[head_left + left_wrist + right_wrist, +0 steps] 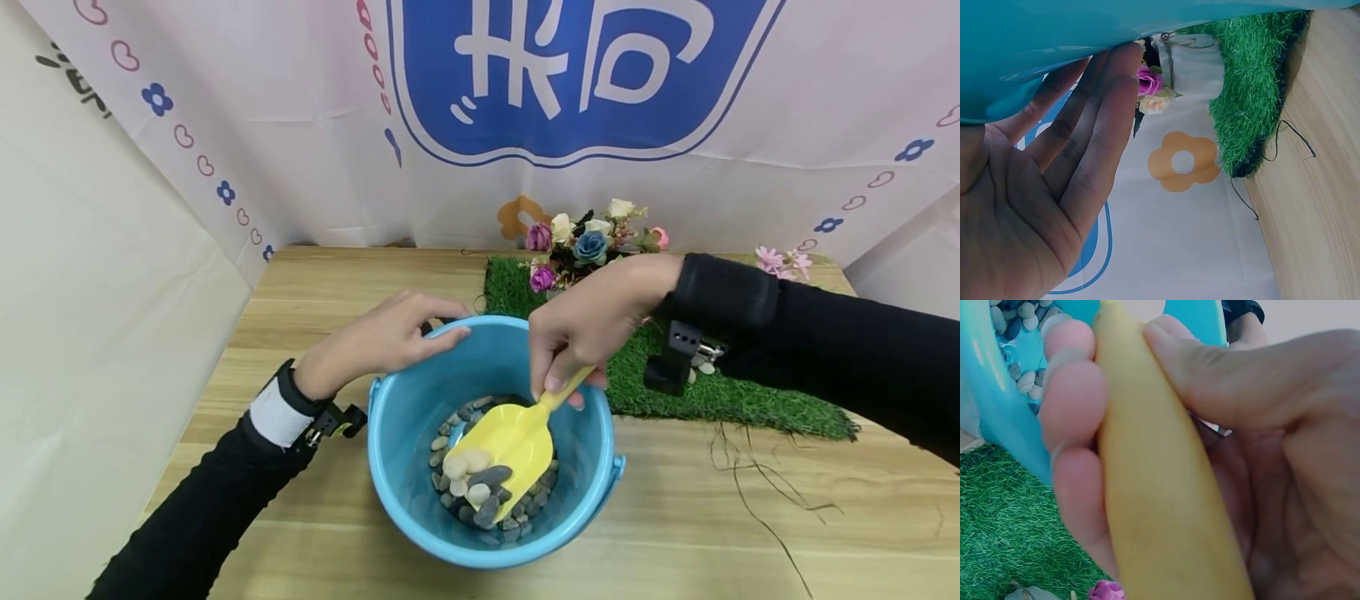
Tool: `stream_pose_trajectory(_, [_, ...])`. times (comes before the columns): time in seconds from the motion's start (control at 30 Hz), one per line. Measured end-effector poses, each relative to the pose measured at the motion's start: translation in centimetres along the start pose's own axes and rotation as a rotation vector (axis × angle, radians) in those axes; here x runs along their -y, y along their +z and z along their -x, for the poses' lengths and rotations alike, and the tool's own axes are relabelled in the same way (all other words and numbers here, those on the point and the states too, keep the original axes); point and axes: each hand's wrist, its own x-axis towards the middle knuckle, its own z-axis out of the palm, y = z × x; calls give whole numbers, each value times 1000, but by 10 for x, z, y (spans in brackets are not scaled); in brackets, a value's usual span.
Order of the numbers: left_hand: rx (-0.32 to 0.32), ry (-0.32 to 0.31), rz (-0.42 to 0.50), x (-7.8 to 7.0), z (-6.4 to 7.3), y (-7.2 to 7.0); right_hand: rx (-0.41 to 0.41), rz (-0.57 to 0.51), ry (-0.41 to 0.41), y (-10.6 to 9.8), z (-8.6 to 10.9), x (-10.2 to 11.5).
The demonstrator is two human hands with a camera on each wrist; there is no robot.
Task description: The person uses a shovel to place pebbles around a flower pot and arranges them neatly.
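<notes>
A light blue bucket [405, 454] stands on the wooden table with grey stones [438, 444] over its bottom. My right hand [588, 317] grips the handle of a yellow scoop [517, 433] inside the bucket, fingers wrapped on one side and thumb on the other. Grey and whitish stones [491, 477] lie on the scoop's blade, which tilts down towards the bucket's front. At the bucket's left back rim, my left hand [390, 333] holds on, thumb over the edge and fingers [1100, 144] along the outer wall.
Behind the bucket lies an artificial grass mat [720, 400] bearing a wrapped flower pot [1194, 69] with colourful flowers [588, 246]. Pink flowers [783, 262] stand at the back right. Loose dark strands [757, 492] trail over the table [675, 533]. A printed cloth [322, 150] hangs behind.
</notes>
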Motion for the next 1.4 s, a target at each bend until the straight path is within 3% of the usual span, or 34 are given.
stream_pose_trajectory(0.4, [8, 26, 4, -3, -3, 2, -67, -49, -52, 9, 22, -13])
stream_pose_trajectory(0.97, [4, -3, 9, -1, -1, 2, -235, -21, -109, 19, 76, -34])
stream_pose_trajectory(1.13, [1, -17, -5, 0, 0, 1, -292, -9, -86, 23, 97, -45])
stream_pose_trajectory(1.4, [-4, -33, -2, 0, 0, 1, -409, -109, -7, 36, 132, -80])
